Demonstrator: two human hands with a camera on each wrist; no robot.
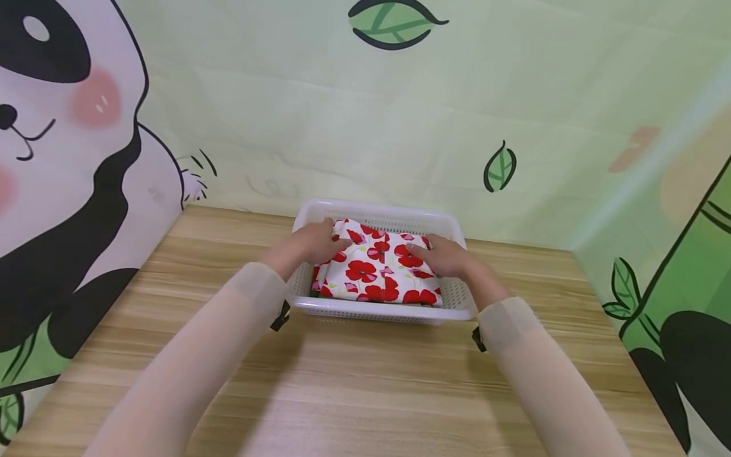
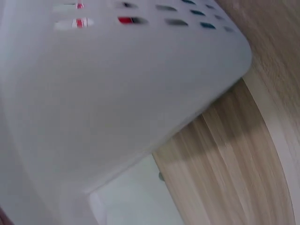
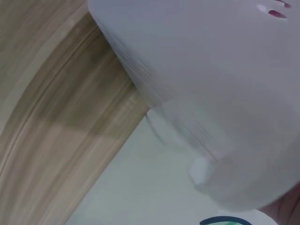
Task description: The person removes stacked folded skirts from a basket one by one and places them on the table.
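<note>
A folded white cloth with red flowers lies inside a white plastic basket. At its left edge my left hand holds the cloth, thumb on top and the other fingers mostly hidden at the side. My right hand grips the opposite edge, its thumb also laid over the top. Both wrists pass over the basket's rim. The left wrist view is filled by the basket's outer wall, with bits of red showing through the slots. Much the same wall fills the right wrist view.
The basket stands on a wood-grain table, near its back edge. Behind rises a pale green wall covering printed with leaves and a panda. More printed covering stands along the right side.
</note>
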